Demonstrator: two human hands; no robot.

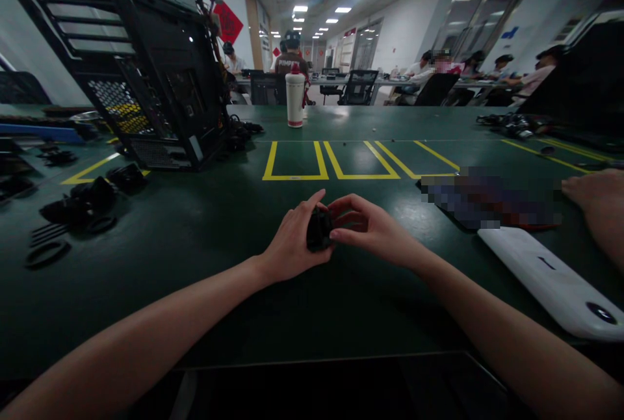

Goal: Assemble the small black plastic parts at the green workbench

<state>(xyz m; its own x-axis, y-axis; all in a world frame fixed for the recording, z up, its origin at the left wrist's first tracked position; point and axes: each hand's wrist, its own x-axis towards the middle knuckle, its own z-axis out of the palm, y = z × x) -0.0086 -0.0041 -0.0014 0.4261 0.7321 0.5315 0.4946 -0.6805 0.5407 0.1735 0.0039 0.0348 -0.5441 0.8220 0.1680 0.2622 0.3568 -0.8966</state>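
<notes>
My left hand (pixel 297 238) is closed around a small black bundle (pixel 319 230) just above the green table, its thumb pointing up along the far side. The bundle is dark and blocky, and its exact kind cannot be made out. From the right, the curled fingers and thumb of my right hand (pixel 358 225) grip the bundle's edge. Part of the bundle is hidden by the fingers of both hands.
On the green table (pixel 205 316), a black computer case (pixel 170 95) and black cable bundles (pixel 92 196) stand left. Yellow tape outlines (pixel 295 177) and a white tumbler (pixel 295 100) are ahead. Right lie a white phone-shaped object (pixel 541 270), a blurred dark item (pixel 458 202) and another person's hand (pixel 597 202).
</notes>
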